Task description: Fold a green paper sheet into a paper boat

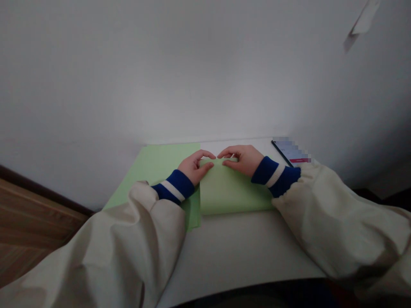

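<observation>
A light green sheet of paper [233, 192] lies on the white table, its far edge raised and bent over between my hands. My left hand [194, 167] pinches that far edge near its left corner, thumb on the near side and fingers behind. My right hand [245, 159] grips the same edge a little further right, also with the thumb in front. The two hands' fingertips almost meet. Under my left forearm are more green sheets [160, 164], lying flat and partly hidden by the sleeve.
A phone [290, 152] with its screen lit lies beyond my right cuff. The white table [247, 252] meets a pale wall [199, 77] at its far edge. Wooden furniture [35, 222] stands at the left. Something white [364, 19] hangs on the wall at upper right.
</observation>
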A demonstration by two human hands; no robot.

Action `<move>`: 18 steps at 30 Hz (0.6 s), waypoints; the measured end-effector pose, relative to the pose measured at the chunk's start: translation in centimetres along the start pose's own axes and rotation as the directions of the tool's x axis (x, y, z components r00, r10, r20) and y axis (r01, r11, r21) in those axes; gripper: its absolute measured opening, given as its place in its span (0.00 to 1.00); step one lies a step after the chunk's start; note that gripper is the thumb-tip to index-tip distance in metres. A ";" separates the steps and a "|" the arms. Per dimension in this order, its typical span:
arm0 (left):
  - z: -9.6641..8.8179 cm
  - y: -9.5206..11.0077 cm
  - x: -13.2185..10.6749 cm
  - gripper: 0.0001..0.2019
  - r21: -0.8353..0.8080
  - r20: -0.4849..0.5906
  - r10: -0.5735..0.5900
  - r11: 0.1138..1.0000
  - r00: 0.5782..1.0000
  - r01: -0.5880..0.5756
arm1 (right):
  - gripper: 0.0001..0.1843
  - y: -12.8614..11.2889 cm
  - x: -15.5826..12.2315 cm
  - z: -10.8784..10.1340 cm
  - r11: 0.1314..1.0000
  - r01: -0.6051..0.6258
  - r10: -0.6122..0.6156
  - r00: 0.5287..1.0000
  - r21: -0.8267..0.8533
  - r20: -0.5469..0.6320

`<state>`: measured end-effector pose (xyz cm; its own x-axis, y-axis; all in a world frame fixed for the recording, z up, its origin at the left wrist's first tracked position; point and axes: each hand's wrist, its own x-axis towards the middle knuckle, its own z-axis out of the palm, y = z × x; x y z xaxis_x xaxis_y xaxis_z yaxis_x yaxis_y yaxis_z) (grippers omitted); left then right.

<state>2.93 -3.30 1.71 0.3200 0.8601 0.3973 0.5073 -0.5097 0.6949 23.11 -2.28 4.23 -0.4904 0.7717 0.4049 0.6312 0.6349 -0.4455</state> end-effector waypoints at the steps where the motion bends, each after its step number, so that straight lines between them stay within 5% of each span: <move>1: 0.0 0.0 0.0 0.10 -0.015 -0.002 -0.011 1.000 1.000 0.011 | 0.13 0.1 0.0 -0.1 1.000 0.003 -0.002 1.000 -0.012 0.012; 18: -0.7 -1.5 -0.1 0.11 0.030 -0.071 -0.044 0.998 0.997 0.046 | 0.17 3.6 -1.9 -1.9 0.965 -0.106 0.133 0.986 -0.239 0.102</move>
<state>1.51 -2.61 1.03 0.2400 0.8811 0.4074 0.5452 -0.4696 0.6944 27.44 -1.50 3.38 -0.4604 0.8491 0.2589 0.8046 0.5224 -0.2825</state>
